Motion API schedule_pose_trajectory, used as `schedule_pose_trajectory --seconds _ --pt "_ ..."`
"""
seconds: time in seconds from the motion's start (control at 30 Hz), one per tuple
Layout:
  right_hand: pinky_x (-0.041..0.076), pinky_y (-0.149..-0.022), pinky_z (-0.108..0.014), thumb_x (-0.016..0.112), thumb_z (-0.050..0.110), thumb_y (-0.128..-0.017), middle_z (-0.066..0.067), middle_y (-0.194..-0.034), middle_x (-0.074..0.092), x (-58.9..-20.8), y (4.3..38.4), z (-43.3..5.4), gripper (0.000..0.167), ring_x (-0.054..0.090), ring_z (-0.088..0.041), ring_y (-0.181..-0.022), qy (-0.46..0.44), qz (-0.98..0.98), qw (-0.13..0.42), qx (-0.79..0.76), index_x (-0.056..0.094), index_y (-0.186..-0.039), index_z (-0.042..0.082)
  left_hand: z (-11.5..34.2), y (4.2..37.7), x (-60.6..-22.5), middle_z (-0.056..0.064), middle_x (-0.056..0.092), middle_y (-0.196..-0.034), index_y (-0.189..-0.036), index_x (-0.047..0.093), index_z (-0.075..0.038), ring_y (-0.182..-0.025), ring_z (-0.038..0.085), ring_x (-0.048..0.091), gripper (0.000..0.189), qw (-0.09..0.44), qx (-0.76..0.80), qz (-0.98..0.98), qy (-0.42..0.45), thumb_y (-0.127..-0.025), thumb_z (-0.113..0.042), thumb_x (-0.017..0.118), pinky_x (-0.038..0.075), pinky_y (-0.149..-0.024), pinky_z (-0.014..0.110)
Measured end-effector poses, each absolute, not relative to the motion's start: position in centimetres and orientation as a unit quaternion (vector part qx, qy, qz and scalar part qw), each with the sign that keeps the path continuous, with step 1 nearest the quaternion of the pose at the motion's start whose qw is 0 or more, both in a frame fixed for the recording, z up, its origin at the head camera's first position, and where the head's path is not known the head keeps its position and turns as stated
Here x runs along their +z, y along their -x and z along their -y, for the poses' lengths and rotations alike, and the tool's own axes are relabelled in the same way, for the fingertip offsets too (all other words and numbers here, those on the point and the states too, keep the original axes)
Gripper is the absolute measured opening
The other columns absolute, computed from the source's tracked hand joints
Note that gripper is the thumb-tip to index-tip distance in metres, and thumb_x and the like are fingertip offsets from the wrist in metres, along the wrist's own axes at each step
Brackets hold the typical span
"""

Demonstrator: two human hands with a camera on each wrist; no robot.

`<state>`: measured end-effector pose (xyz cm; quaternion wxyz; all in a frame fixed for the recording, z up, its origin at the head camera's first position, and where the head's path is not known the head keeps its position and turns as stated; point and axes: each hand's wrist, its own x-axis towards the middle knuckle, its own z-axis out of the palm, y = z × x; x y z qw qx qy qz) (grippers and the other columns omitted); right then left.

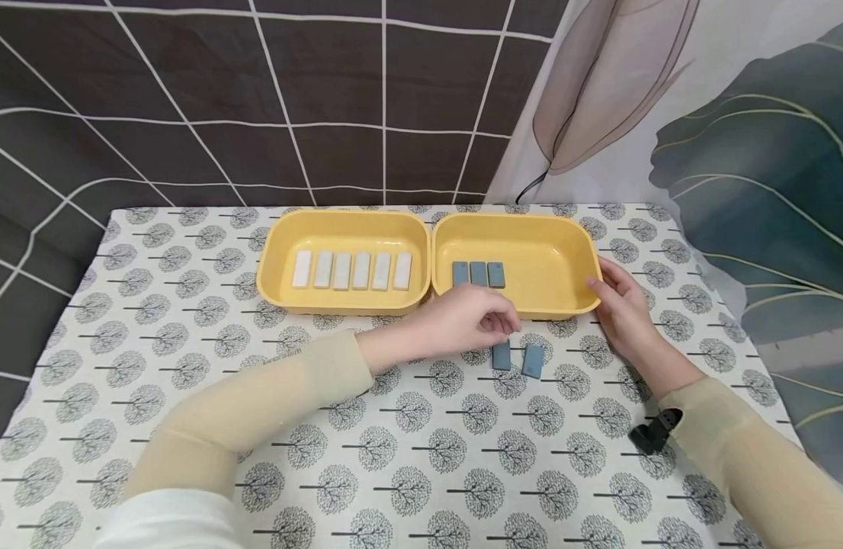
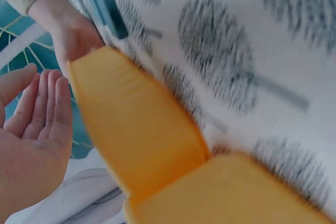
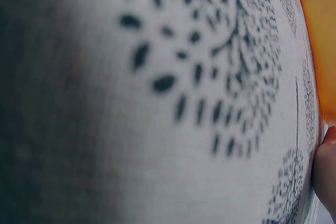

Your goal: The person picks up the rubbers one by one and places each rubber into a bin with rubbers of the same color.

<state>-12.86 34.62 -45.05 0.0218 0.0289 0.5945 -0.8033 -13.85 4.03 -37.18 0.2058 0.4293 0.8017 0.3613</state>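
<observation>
My left hand [image 1: 466,316] hovers at the front rim of the right yellow container [image 1: 555,263]. In the left wrist view, the left hand [image 2: 39,124] shows relaxed fingers and an empty palm. Just below its fingertips, a blue rectangular tile [image 1: 501,356] lies on the tablecloth, with another blue tile [image 1: 533,361] to its right. Three more blue tiles [image 1: 496,274] stand in a row inside the right container, partly covered by the left hand. At that container's right end, my right hand [image 1: 623,309] grips the wall, thumb over the rim and fingers outside.
Against the right container stands a matching left yellow container [image 1: 346,300], with several white tiles [image 1: 341,271] in a row. A tree-patterned tablecloth [image 1: 411,488] covers the table. Behind it hang a dark checked curtain [image 1: 325,84] and a leaf-patterned curtain [image 1: 771,152].
</observation>
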Motion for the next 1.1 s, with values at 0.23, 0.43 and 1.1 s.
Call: schedule_pose_trajectory --seconds 0.23,0.43,1.1 --pt "0.056 -0.108 -0.017 0.052 -0.007 -0.106 0.002 -0.14 0.059 -44.9 13.0 -34.5 0.049 0.06 -0.01 -0.127 -0.026 -0.593 0.021 -0.805 0.044 -0.153 0.002 -4.0 12.7 -38.7 0.005 0.079 -0.115 -0.12 0.076 -0.006 -0.101 0.013 0.073 0.023 0.204 0.353 -0.806 -0.43 -0.097 -0.006 0.076 0.057 -0.091 0.009" --pt "0.055 -0.109 -0.018 0.052 -0.008 -0.105 0.0 -0.14 0.059 -44.9 13.0 -34.4 0.048 0.06 -0.011 -0.128 -0.023 -0.589 0.018 -0.808 0.046 -0.152 0.001 -4.1 12.4 -39.9 0.003 0.077 -0.131 -0.13 0.074 -0.01 -0.119 0.015 0.072 0.035 0.183 0.302 -0.827 -0.437 -0.096 -0.015 0.079 0.056 -0.109 0.021" --pt "0.054 -0.109 -0.016 0.054 -0.005 -0.106 0.002 -0.141 0.057 -45.0 12.8 -34.5 0.052 0.058 -0.01 -0.13 -0.024 -0.598 0.022 -0.801 0.039 -0.156 -0.001 -4.8 12.2 -41.5 0.006 0.065 -0.15 -0.145 0.063 -0.009 -0.14 0.019 0.061 0.05 0.17 0.195 -0.859 -0.442 -0.098 -0.023 0.077 0.046 -0.125 0.027"
